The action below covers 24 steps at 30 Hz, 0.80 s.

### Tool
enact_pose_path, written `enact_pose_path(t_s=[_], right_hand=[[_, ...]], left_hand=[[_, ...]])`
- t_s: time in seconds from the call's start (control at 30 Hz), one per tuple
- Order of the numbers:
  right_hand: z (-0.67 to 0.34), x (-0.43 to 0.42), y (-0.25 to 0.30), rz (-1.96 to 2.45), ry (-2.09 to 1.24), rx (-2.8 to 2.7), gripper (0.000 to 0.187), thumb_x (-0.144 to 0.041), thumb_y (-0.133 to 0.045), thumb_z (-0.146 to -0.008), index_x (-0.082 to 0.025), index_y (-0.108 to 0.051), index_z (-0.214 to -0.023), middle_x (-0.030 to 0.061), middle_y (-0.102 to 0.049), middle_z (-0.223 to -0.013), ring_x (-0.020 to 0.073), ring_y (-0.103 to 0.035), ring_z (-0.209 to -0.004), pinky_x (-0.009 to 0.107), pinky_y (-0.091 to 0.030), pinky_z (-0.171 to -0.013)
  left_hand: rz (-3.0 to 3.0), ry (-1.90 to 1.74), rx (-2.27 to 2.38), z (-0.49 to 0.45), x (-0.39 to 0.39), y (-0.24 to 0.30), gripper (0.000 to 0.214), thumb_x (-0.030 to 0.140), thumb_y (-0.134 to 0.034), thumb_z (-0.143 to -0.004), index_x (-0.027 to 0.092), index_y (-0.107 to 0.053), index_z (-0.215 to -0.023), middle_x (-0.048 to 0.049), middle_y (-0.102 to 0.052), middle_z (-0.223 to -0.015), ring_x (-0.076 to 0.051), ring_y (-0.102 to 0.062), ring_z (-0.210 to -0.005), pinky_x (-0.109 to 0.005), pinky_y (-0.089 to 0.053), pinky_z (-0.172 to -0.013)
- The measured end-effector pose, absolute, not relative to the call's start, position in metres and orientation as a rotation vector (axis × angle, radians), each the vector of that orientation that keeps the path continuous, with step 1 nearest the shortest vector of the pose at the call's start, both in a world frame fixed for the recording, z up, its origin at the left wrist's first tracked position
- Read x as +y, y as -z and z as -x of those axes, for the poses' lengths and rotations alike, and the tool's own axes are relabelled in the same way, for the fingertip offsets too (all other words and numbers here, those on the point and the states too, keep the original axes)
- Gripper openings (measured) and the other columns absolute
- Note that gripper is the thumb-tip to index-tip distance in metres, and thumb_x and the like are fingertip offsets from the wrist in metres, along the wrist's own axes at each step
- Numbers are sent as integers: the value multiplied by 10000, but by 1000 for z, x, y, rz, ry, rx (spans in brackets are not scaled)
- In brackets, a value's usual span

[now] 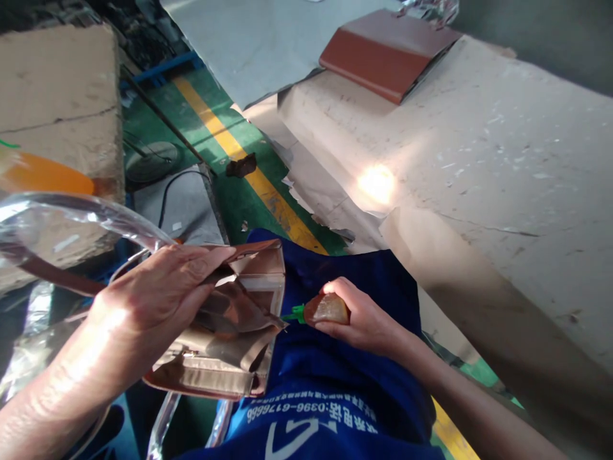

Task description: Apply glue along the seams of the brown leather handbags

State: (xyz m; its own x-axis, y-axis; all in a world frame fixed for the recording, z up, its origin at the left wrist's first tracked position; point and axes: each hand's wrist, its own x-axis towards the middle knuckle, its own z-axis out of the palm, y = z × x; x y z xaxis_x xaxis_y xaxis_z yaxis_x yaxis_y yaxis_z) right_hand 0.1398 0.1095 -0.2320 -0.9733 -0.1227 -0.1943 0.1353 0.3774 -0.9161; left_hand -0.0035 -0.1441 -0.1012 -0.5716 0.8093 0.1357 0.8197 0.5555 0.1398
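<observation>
My left hand (158, 300) grips the upper edge of a brown handbag (211, 384), its thumb and fingers closed over the rim. The bag lies tilted with its mouth towards the right, showing a tan lining and an inner zip. Its handle (110, 214), wrapped in clear plastic, arches out to the left. My right hand (357, 316) is closed around a small squeeze bottle (328, 310) of amber colour with a green nozzle. The nozzle tip points left, close beside the lining's edge at the bag's mouth; whether it touches I cannot tell.
A blue apron (335, 370) with white print covers my lap. At right, a paper-covered table (502, 160) bears a reddish-brown bag (383, 54). An orange bottle (45, 172) lies over a cardboard-topped surface (62, 96) at left. The green floor (205, 115) has a yellow stripe.
</observation>
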Motion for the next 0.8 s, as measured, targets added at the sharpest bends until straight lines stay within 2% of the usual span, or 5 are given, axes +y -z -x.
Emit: enact_pose_path(t_s=[0.2, 0.37, 0.63, 0.73, 0.8], right_hand=[[-129, 110, 242, -124, 1642, 2534, 288, -269, -666, -790, -194, -500, -1012, 33, -523, -980, 195, -528, -877, 330, -436, -781], [-117, 108, 246, -223, 1682, 2599, 291, -221, -638, -746, -197, -496, -999, 44, -530, -969, 210, -538, -881, 352, -447, -794], [-118, 108, 245, -411, 1814, 2482, 329, -235, -657, -718, -178, -520, -1011, 54, -544, -968, 223, -534, -877, 373, -431, -797], [-120, 112, 238, -437, 1913, 2285, 334, -259, -713, -680, -178, -554, -962, 24, -562, -871, 203, -526, -797, 341, -421, -717], [-121, 116, 235, -446, 2021, 2083, 340, -343, -733, -699, -177, -559, -939, 5, -572, -785, 186, -535, -720, 309, -419, -639]], left_hand=[[1543, 265, -2703, 5, -147, 101, 607, 188, -432, -958, 415, -240, -1487, 25, -570, -1296, -141, -568, -1159, -263, -451, -1020], [1445, 366, -2732, 2, -142, 102, 560, 171, -432, -964, 426, -319, -1449, 31, -572, -1246, -123, -572, -1124, -233, -436, -1016], [1416, 397, -2701, 2, -142, 105, 573, 128, -427, -960, 421, -323, -1440, 14, -568, -1203, -113, -571, -1102, -213, -442, -974], [1408, 397, -2656, 4, -142, 111, 566, 114, -418, -958, 405, -327, -1436, 1, -575, -1191, -116, -583, -1084, -224, -458, -971], [1398, 415, -2652, 4, -142, 115, 542, 106, -406, -954, 382, -353, -1418, -12, -583, -1188, -126, -594, -1083, -236, -479, -958]])
